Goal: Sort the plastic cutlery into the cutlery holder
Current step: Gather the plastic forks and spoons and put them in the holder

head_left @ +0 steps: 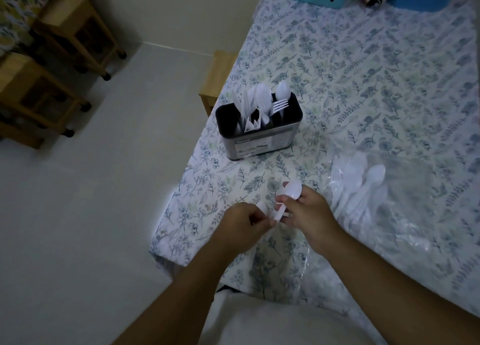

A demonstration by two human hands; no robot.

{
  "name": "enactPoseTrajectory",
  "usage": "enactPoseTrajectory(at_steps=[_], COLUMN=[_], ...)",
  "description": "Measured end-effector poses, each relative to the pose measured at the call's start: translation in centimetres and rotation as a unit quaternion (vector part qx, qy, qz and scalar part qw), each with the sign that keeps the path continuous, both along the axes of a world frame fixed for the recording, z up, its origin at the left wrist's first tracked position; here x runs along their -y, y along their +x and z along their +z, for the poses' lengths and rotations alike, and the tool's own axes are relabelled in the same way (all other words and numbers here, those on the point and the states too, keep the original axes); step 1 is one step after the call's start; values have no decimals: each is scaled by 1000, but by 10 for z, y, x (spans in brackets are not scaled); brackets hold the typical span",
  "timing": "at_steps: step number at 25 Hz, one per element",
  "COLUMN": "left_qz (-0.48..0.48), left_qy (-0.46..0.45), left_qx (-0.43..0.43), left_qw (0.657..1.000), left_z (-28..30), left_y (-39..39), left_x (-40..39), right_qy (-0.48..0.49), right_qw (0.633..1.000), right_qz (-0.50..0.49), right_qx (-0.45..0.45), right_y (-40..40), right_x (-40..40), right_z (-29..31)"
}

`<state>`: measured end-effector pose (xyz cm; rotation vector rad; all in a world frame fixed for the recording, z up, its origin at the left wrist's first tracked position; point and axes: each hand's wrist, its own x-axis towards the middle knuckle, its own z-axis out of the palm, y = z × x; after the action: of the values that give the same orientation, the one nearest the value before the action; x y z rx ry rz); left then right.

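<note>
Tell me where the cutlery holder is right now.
In the head view, the cutlery holder stands near the table's left edge, beyond both hands and left of the clear bag of cutlery.

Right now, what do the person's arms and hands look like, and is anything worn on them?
Both forearms are bare right up to the bottom of the picture: no sleeves show. The left hand and right hand are bare too, with no gloves, and no watch, bracelet or ring shows. Light-coloured clothing shows at the bottom edge, between the arms.
</note>
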<state>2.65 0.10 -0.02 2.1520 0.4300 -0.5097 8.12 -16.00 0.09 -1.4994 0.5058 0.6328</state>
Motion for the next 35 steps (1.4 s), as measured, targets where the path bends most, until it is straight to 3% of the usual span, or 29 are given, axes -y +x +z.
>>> enactPoseTrajectory(at_steps=[3,5,8,13,16,19,20,24,26,29,35], left_qz=[117,94,72,13,68,144,146,64,46,20,89], left_qy=[81,88,94,202,119,-155,-199,-67,-38,-42,-144], left_qx=[25,-9,10,50,69,12,1,33,55,61,23], left_qw=[990,992,993,978,988,977,969,995,997,997,985], left_z=[-12,-18,-25,-22,-12,-4,-1,-2,-2,-2,-21], left_y=[-9,-13,-19,-17,-17,-16,-17,-12,-6,4,5], left_x=[0,4,7,7,9,18,24,33,32,36,40], right_qy=[-39,-40,-11,-14,-2,45,45,-26,2,61,18], right_qw=[999,997,997,996,995,994,994,994,997,994,996], right_qz=[24,38,28,59,79,85,88,102,73,45,50], right_qx=[-27,-45,-69,-66,-59,-57,-51,-13,-34,-74,-70], right_y=[-3,-10,-19,-28,-33,-35,-36,-35,-33,-30,-20], right_x=[6,12,18,20,16,14,14,19,24,25,23], right_z=[-5,-9,-11,-11,-11,-11,-13,-15,-12,-11,-15])
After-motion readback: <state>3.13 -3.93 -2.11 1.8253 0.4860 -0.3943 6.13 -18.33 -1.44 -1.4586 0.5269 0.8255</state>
